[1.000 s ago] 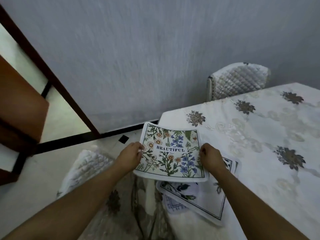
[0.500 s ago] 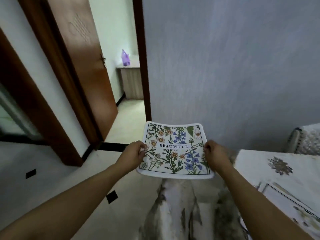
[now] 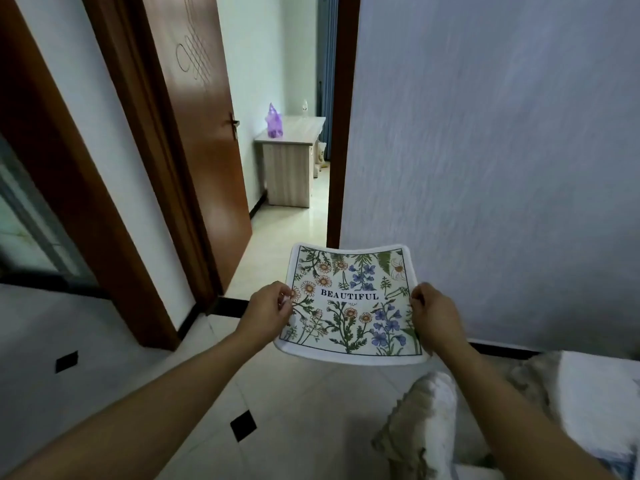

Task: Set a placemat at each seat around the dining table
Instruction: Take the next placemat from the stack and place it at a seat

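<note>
Fingers, left hand (image 3: pixel 268 311): pinched the left edge of the placemat, thumb on top. Fingers, right hand (image 3: pixel 433 315): pinched the right edge likewise, thumb over the border.

Placemat (image 3: pixel 351 303): floral print, worded "BEAUTIFUL"; held in the air between both hands, sagging slightly at the middle, over the tiled floor (image 3: pixel 301 410) and clear of any surface.

Desk (image 3: pixel 602 393): dining surface under a pale cloth, only its corner visible at lower right. Chair back (image 3: pixel 426 427), padded cover, just beside it.

Handling, as judged: keep both pinches level so the mat stays flat; carry to an unset seat; lower the near edge first, square to the desk edge.
</note>
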A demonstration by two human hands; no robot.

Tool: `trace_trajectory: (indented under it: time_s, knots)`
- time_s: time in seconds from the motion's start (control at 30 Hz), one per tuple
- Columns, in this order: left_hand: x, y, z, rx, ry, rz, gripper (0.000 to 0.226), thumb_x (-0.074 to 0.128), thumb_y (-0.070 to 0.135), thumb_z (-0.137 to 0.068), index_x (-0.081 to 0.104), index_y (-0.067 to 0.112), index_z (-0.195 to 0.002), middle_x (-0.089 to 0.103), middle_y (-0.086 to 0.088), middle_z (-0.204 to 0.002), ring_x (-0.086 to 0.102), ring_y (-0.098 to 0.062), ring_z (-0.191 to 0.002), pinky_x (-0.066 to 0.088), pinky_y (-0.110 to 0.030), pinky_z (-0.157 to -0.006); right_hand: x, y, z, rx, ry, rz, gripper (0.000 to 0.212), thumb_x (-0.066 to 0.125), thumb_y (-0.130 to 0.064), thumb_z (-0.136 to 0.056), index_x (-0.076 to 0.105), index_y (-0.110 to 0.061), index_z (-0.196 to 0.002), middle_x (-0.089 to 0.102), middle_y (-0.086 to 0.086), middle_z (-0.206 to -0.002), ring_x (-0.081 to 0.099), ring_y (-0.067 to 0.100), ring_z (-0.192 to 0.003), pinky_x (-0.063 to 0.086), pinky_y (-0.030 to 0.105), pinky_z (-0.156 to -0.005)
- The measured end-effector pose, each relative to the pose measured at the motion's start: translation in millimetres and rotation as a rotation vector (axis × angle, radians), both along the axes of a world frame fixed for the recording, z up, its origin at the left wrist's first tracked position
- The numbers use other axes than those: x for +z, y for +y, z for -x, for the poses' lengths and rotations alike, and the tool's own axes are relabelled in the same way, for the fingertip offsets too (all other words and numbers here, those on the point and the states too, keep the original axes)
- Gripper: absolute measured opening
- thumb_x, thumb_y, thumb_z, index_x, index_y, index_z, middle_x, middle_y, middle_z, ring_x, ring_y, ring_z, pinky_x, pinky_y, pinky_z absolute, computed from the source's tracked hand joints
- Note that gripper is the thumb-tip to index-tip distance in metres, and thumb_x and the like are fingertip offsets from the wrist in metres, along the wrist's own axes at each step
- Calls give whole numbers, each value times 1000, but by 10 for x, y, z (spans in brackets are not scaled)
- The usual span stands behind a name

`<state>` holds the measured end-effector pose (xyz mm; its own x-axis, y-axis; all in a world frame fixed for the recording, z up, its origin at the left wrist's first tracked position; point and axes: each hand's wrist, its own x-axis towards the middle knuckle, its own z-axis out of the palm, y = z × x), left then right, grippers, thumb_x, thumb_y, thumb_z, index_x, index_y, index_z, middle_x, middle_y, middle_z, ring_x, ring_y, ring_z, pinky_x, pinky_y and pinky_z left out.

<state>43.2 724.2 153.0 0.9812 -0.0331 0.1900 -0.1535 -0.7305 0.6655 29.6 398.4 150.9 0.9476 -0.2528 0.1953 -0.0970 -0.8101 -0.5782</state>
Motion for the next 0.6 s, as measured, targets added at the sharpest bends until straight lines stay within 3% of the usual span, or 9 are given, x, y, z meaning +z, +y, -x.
trace_trajectory:
  time_s: [0.13,0.4,0.6]
  knots:
    - [-77,-83,-717,-1,37,41,8,61,16,-91,58,21,-98,65,-1,-90,62,-10,-77,45,-19,-58,-147,-65,-710,-33,-21,-56,15,47,-14,-94,52,-20,-80,60,-5,-72,56,6,-60,38,21,-45]
    - [-5,-226,-2163,24,92,57,20,64,26,-90,55,19,-107,62,3,-89,59,-4,-73,40,-15,-52,-161,-201,-1906,-81,-9,-91,16,46,-11,-93,53,-19,-81,60,0,-76,57,13,-64,44,26,-51]
    - [-7,-654,-3346,-125,87,104,17,65,25,-91,56,21,-105,63,3,-91,61,-3,-76,49,-17,-56,-109,-538,-2609,-236,-57,-90,15,46,-12,-95,51,-19,-83,61,3,-77,56,11,-62,48,28,-51]
